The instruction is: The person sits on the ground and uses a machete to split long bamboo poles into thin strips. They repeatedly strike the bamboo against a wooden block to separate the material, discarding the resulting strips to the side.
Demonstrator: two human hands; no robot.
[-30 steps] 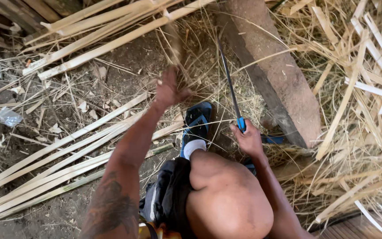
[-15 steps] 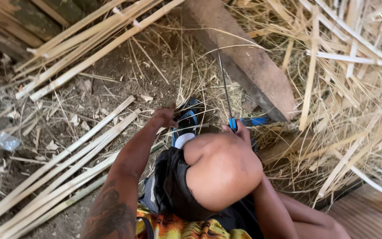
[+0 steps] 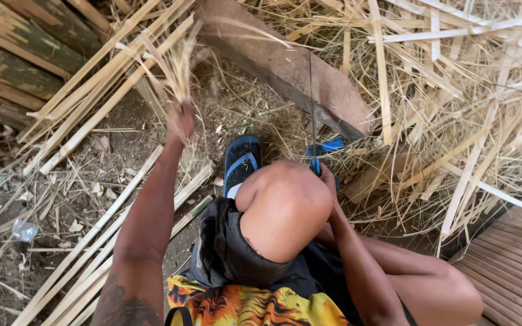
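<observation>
My left hand [image 3: 181,121] is raised over the dirt, closed around a bunch of thin dry bamboo shavings [image 3: 173,66] that fan upward. My right hand [image 3: 326,176], partly hidden behind my bent knee [image 3: 285,205], grips the blue handle of a long thin blade [image 3: 311,102] that points up toward a thick wooden block [image 3: 285,66]. A blue sandal [image 3: 241,162] shows just beyond the knee.
Split bamboo strips [image 3: 92,241] lie across the dirt on the left, with green bamboo poles [image 3: 13,66] at the top left. A deep heap of pale shavings [image 3: 454,108] covers the right. Slatted bamboo flooring [image 3: 515,265] is at the lower right. A crumpled plastic scrap [image 3: 24,229] lies left.
My left hand rose from the ground near the sandal up and to the left, lifting a bunch of shavings. The right hand stayed on the blade handle.
</observation>
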